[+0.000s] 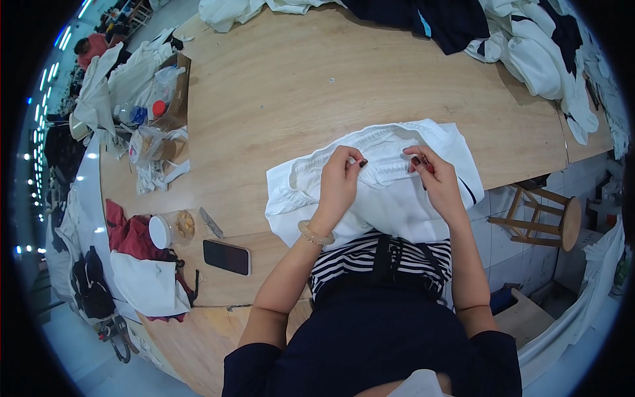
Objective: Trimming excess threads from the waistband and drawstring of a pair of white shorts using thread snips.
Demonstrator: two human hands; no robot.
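A white garment [377, 202] with a gathered elastic waistband lies at the table's near edge, against my body, its opening facing up. Above the waistband my left hand [340, 182] is closed in a pinch, thumb and forefinger at the gathered band. My right hand [438, 180] is closed too, at the right part of the band. Something small, red and dark [430, 169], shows between its fingers; its exact kind is too small to tell. A dark stripe runs down the garment's right side.
On the left lie a phone [227, 257], a knife-like blade [211, 223], a white-lidded jar [173, 229] and red cloth [129, 228]. Farther back stands a cardboard box [178, 89] with bottles and bags. White and navy garments [522, 49] are heaped at the far right; a wooden stool [569, 223] stands below.
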